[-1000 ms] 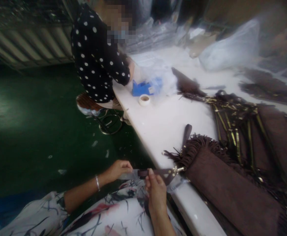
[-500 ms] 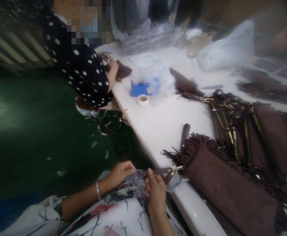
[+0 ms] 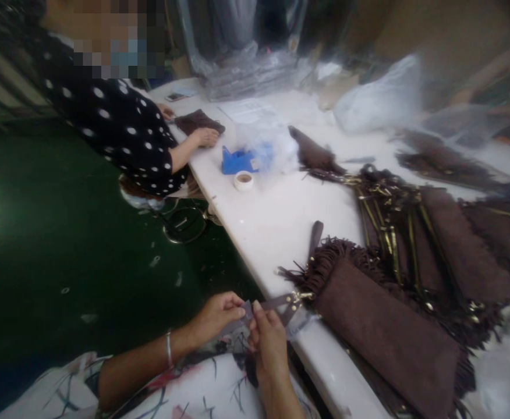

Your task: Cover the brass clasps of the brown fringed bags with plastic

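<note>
A brown suede fringed bag [image 3: 386,329] lies at the table's near edge, with a gold clasp [image 3: 298,298] joining it to a thin brown strap [image 3: 276,301]. My right hand [image 3: 270,337] pinches this strap between thumb and fingers, just past the table edge above my lap. Close beside it, my left hand [image 3: 218,317] is closed on a small piece of translucent plastic film [image 3: 247,312] at the strap's end. The film's lower part and some of my fingertips are hard to make out.
More brown fringed bags with gold-edged zips [image 3: 395,233] are heaped to the right. Farther up the white table [image 3: 255,233] are a blue tape dispenser [image 3: 237,162], a tape roll [image 3: 243,180] and plastic bags [image 3: 381,96]. A co-worker in a dotted top [image 3: 124,128] sits at left, handling a brown bag [image 3: 199,122].
My left hand has come nearer to my right, and the film between them now looks folded up. The view has shifted slightly. The co-worker's hands have moved apart around their bag.
</note>
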Tool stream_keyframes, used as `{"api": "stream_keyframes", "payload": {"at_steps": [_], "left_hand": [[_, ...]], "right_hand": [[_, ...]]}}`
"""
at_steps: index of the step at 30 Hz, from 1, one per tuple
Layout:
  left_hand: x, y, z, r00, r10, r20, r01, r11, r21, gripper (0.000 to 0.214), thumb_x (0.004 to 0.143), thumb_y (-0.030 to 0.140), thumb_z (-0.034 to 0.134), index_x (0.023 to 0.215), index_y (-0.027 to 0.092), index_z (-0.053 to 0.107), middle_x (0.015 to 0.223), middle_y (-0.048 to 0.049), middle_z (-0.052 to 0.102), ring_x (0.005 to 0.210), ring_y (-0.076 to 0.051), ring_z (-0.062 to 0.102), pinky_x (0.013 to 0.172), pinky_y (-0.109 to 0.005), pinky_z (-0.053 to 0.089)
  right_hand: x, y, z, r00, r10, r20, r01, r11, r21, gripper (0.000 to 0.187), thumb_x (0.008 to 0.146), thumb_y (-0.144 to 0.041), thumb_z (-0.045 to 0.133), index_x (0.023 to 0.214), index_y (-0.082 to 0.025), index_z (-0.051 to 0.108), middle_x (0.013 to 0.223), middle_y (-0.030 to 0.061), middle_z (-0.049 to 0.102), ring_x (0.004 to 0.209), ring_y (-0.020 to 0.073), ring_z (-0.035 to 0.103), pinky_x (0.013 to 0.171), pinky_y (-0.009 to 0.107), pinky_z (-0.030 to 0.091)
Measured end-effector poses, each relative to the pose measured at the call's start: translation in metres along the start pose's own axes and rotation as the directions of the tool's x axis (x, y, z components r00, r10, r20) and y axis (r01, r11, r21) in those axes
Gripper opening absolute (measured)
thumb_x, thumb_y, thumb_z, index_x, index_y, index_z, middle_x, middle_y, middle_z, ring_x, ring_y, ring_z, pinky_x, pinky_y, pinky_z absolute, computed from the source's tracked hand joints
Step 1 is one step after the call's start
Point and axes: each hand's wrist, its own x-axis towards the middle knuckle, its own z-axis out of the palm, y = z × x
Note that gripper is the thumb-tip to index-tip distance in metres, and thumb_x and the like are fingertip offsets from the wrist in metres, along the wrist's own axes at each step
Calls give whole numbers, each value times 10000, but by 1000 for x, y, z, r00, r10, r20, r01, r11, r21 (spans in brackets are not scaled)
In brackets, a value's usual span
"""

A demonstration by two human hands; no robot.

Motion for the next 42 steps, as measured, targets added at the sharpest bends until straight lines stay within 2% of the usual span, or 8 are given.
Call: {"api": "stream_keyframes", "payload": {"at_steps": [4, 7, 10, 13, 16, 20, 27, 42], "left_hand": [[16, -1, 8, 995, -53, 85, 55, 998, -28, 244, 747, 339, 676, 857, 135, 598, 670, -51, 664, 534, -150, 581, 497, -236, 387], [25, 3, 2, 999, -21, 40, 17, 995, 97, 189, 713, 284, 685, 793, 135, 600, 654, -29, 649, 541, -132, 560, 508, -226, 372], [28, 14, -9, 998, 59, 38, -65, 975, 213, 163, 725, 271, 680, 778, 134, 609, 692, -22, 652, 615, -135, 573, 555, -224, 383], [29, 24, -15, 991, 114, 72, -129, 956, 262, 152, 760, 273, 655, 817, 136, 623, 731, -27, 663, 669, -147, 592, 596, -233, 404], [32, 31, -11, 985, 143, 99, -166, 947, 275, 166, 777, 279, 651, 862, 137, 641, 792, -45, 690, 726, -165, 620, 646, -249, 431], [41, 31, 5, 985, 141, 97, -160, 960, 231, 177, 760, 282, 675, 844, 127, 657, 768, -44, 689, 694, -155, 615, 618, -238, 419], [57, 22, 49, 992, -51, 119, 60, 996, -70, 328, 665, 386, 759, 803, 129, 610, 694, -88, 710, 592, -192, 643, 556, -271, 450], [70, 55, 106, 994, 64, 90, -60, 997, -46, 313, 694, 436, 704, 695, 149, 577, 581, 18, 572, 518, -108, 493, 521, -224, 375]], "right_hand": [[-10, -7, -10, 999, -8, 46, 18, 975, -223, 455, 760, -636, 643, 754, -193, 538, 451, -76, 476, 317, 59, 337, 327, 175, 258], [-24, -37, -27, 988, -109, 106, 151, 795, -587, 426, 830, -607, 554, 900, -192, 626, 543, -13, 591, 371, 126, 473, 370, 223, 318], [-30, -81, -46, 862, -460, 213, 348, 230, -909, 243, 921, -403, 505, 1027, -245, 655, 782, 42, 674, 666, 204, 621, 579, 280, 421], [-20, -119, -61, 717, -529, 453, 294, -359, -886, 264, 892, -143, 506, 1087, -251, 646, 961, 79, 643, 894, 251, 584, 709, 319, 397], [-4, -137, -66, 724, -398, 563, 275, -582, -765, 295, 850, -41, 517, 1007, -252, 651, 953, 69, 603, 881, 230, 551, 674, 304, 366], [8, -140, -64, 741, -310, 596, 313, -626, -714, 192, 868, -62, 537, 851, -233, 621, 915, 50, 571, 841, 199, 537, 623, 284, 341], [3, -142, -71, 671, -328, 665, 469, -507, -723, 243, 864, -44, 541, 957, -242, 648, 991, 32, 589, 918, 166, 544, 702, 236, 377], [2, -135, -95, 630, -472, 617, 685, -37, -728, 355, 921, -59, 366, 1213, -194, 517, 1069, 67, 604, 977, 170, 603, 878, 289, 467]]}}
